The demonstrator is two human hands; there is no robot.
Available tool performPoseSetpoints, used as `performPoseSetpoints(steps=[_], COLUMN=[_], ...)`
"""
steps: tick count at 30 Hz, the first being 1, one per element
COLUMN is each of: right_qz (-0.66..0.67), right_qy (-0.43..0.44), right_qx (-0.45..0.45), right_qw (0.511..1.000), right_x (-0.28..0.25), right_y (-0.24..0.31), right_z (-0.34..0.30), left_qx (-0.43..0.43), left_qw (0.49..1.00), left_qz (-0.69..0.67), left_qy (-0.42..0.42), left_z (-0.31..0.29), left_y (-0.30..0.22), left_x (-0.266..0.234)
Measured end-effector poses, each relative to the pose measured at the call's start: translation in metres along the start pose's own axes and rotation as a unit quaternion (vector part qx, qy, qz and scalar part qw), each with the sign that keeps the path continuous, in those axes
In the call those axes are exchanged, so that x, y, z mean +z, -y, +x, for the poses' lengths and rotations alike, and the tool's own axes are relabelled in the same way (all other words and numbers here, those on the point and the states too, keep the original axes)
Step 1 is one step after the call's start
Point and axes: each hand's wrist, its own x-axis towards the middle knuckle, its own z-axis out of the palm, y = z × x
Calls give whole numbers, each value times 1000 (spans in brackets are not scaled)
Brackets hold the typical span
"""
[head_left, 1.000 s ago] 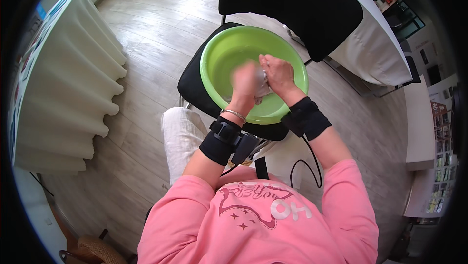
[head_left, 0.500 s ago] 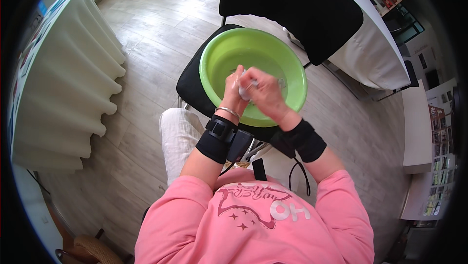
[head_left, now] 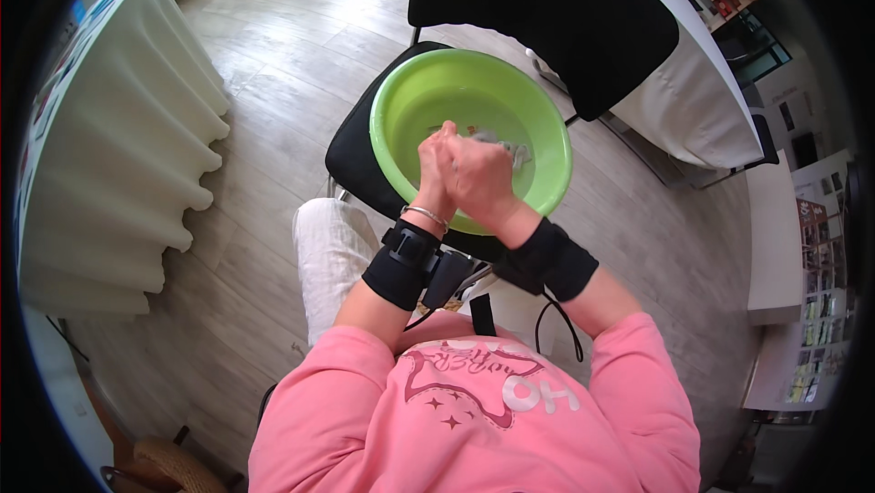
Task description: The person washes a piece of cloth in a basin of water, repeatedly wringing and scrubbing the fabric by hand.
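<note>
A light green plastic basin with water in it sits on the seat of a black chair. Over its near half, my left hand and my right hand are pressed together, both closed. A wet, whitish cloth is bunched between them. Most of the gripped part is hidden by my fingers. The rest of it shows just beyond my right knuckles, lying toward the water. A bracelet and black straps are round my wrists.
The chair's black backrest rises behind the basin. On the left stands a table with a long cream cloth; another white-draped table is at the right. A woven chair is at the lower left. Cables hang from my wrist straps.
My right hand has turned and slid closer against my left hand, covering the whitish bunch seen between them before. More of the cloth now shows beyond my right knuckles.
</note>
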Motion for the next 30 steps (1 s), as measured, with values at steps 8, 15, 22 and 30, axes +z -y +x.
performPoseSetpoints(steps=[8,15,22,30], right_qz=[-24,298,308,453], right_qy=[56,223,-6,-25], right_qx=[173,368,316,408], right_qw=[983,852,898,792], right_x=[-14,-57,-55,-48], right_y=[-74,-73,-77,-73], right_z=[5,7,15,11], left_qx=[-52,43,-51,-124], left_qw=[997,990,977,983], left_qz=[55,118,185,-13], left_qy=[24,60,90,137], left_z=[-21,-12,-14,-15], left_y=[-35,-46,-50,-51], left_x=[35,18,17,23])
